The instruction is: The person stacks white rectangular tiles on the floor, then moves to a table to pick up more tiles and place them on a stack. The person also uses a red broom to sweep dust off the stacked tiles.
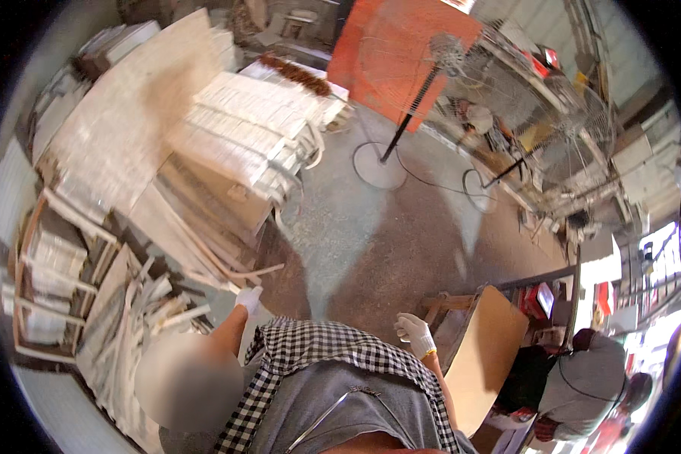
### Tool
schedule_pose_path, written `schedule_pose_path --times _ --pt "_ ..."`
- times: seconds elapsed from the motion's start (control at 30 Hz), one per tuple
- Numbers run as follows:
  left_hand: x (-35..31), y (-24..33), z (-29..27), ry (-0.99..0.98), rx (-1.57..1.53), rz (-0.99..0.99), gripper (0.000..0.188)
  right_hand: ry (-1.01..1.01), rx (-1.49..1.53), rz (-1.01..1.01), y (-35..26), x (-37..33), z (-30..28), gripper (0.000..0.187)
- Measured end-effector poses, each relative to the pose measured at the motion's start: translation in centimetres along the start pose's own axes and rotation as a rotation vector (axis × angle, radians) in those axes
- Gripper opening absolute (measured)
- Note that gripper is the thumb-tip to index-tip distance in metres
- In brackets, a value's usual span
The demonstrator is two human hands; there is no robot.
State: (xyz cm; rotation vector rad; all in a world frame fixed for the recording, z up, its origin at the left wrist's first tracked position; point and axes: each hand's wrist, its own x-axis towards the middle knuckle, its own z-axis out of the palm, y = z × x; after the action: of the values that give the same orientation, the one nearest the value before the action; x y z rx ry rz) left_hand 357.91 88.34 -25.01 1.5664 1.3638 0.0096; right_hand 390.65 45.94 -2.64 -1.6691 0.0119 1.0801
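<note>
My left hand (247, 300), in a white glove, is on the left side, close to the ends of thin wooden strips (204, 253). Its fingers are small and blurred, so whether it touches a strip is unclear. On the other side, my right hand (415, 333) wears a white glove with a yellow cuff. Its fingers are loosely bent and apart, with nothing seen in them. It hangs beside a tan board (483, 352) that leans at the right. A black-and-white checked apron (318, 340) covers my front. A blurred patch hides part of the lower left.
Stacked pale slats (238, 125) and a large board (113, 113) fill the left. Loose wood offcuts (121, 325) lie below them. Two pedestal fans (412, 113) stand ahead, a cable trailing on the floor (378, 242). A person in grey (583, 382) bends at the right; another person (477, 117) is beyond the fans.
</note>
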Motion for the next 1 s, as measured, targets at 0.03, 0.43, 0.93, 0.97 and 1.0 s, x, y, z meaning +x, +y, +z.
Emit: schedule_pose_path --times 0.03,0.43,0.93,0.97,1.0 --pt "1.2 4.5 0.4 -0.065 -0.043 0.007 0.033 0.054 0.013 -0.003 0.0 0.1 -1.1 0.038" --pt "10.8 24.8 9.1 -0.346 -0.240 -0.071 0.035 0.207 0.129 0.051 -8.8 15.1 -9.0 0.034" --pt "18.1 39.6 14.3 -0.191 -0.107 -0.158 0.042 0.191 0.222 0.015 -28.3 39.0 -21.7 0.022" --pt "20.0 37.9 15.6 -0.211 -0.035 -0.119 0.043 0.175 0.216 0.007 -29.1 40.1 -22.8 0.019" --pt "21.8 37.2 16.7 -0.242 0.042 -0.072 0.044 0.171 0.217 -0.004 -29.5 41.0 -23.9 0.016"
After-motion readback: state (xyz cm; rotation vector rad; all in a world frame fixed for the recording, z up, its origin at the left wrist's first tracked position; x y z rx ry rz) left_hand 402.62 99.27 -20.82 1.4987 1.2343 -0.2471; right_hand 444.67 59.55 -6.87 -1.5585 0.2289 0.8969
